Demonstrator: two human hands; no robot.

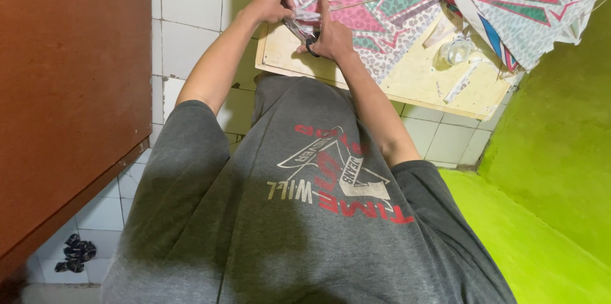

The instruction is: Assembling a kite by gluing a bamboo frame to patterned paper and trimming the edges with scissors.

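Left hand [272,2] pinched shut on the edge of a patterned paper kite [375,5]; right hand [331,33] pressing the same edge flat, index finger extended, dark ring-shaped item at the palm, grip state there not discernible. Kite lying on the pale yellow surface [414,78], more kites [534,5] stacked alongside. Judged step: folding or fixing the kite edge. Steady pinch pressure required.

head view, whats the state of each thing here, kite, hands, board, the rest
patterned paper kite: flat on the board, edge pinched by both hands
left hand: closed on the kite edge
right hand: fingers on the kite, dark ring-like thing at the palm
yellow board: on the tiled floor, bearing kites
kite stack: piled at the board's far corner
clear bag: crumpled on the board
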